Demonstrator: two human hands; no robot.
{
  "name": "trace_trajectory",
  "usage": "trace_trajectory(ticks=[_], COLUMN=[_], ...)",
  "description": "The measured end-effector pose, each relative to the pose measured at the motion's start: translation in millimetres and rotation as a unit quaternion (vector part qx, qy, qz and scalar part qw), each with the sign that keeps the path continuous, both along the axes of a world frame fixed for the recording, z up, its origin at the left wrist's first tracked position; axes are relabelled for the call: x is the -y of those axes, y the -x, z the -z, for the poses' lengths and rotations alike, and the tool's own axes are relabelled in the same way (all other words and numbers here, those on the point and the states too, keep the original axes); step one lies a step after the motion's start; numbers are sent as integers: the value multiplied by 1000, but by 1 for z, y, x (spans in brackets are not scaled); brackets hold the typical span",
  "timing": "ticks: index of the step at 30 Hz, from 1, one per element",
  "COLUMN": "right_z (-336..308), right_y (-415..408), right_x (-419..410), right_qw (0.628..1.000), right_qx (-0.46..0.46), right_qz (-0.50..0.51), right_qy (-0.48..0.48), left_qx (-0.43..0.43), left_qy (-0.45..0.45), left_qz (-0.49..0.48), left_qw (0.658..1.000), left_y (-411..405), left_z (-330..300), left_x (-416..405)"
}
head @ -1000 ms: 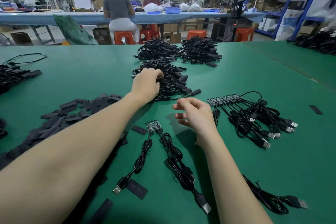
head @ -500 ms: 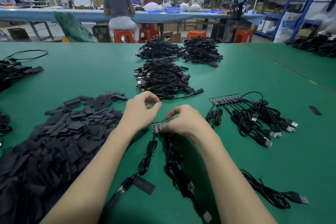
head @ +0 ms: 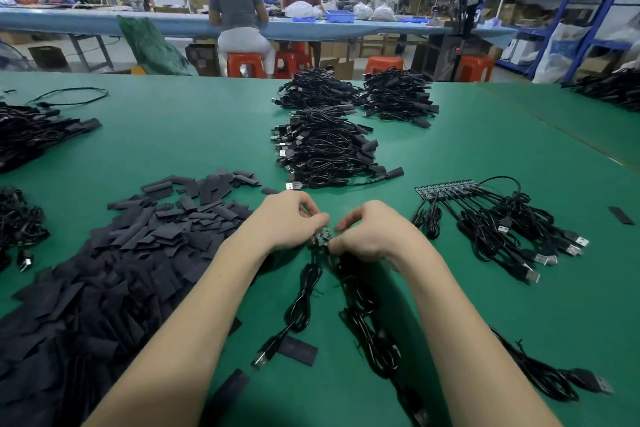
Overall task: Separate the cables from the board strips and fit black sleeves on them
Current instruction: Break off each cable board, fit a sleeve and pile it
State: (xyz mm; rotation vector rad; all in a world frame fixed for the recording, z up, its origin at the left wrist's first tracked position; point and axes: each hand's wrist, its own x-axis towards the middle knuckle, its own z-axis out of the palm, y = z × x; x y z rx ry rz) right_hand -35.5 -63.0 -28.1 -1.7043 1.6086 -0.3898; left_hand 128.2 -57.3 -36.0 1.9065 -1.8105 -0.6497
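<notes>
— Where are the hands?

— Both meet over the middle of the green bench (head: pixel 485 305). The left hand (head: pixel 289 220) and the right hand (head: pixel 372 234) have their fingers curled in, and between them they pinch a small board strip (head: pixel 321 238), each gripping one end of it.

— Are there cables on that strip?

— Yes. Two black cables hang from it toward the near edge. The left cable (head: pixel 301 308) runs down to a USB plug that lies against a loose black sleeve (head: pixel 298 350). The right cable (head: pixel 367 322) is a thicker bundled run, lying partly under the right forearm.

— And the rest of the sleeves?

— A big heap of flat black sleeves (head: pixel 114 274) spreads over the bench on the left, reaching under the left forearm. One single sleeve (head: pixel 620 215) lies apart, far to the right.

— Any other strips?

— A longer board strip (head: pixel 446 188) lies to the right of the hands, its row of cables (head: pixel 502 229) fanning out toward the right with the USB plugs at the ends. One more coiled cable (head: pixel 554 374) lies alone at the near right.

— What lies beyond the hands?

— A stack of sleeved cables (head: pixel 325 149) sits just past them, with two more stacks (head: pixel 360 92) behind it. Further piles of cables (head: pixel 31 132) lie at the left edge.
</notes>
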Motion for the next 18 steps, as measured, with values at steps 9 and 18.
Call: trace_trajectory(ticks=[9, 18], right_z=[-5, -4], right_y=[18, 23], right_x=[4, 2], right_qw=[938, 864], right_qx=[342, 491], right_qz=[42, 62], right_qy=[-33, -95], left_qx=[-383, -534], left_qy=[-9, -55], left_qz=[13, 38], left_qw=[924, 843], left_y=[3, 16], left_z=[-4, -5], left_x=[-1, -5])
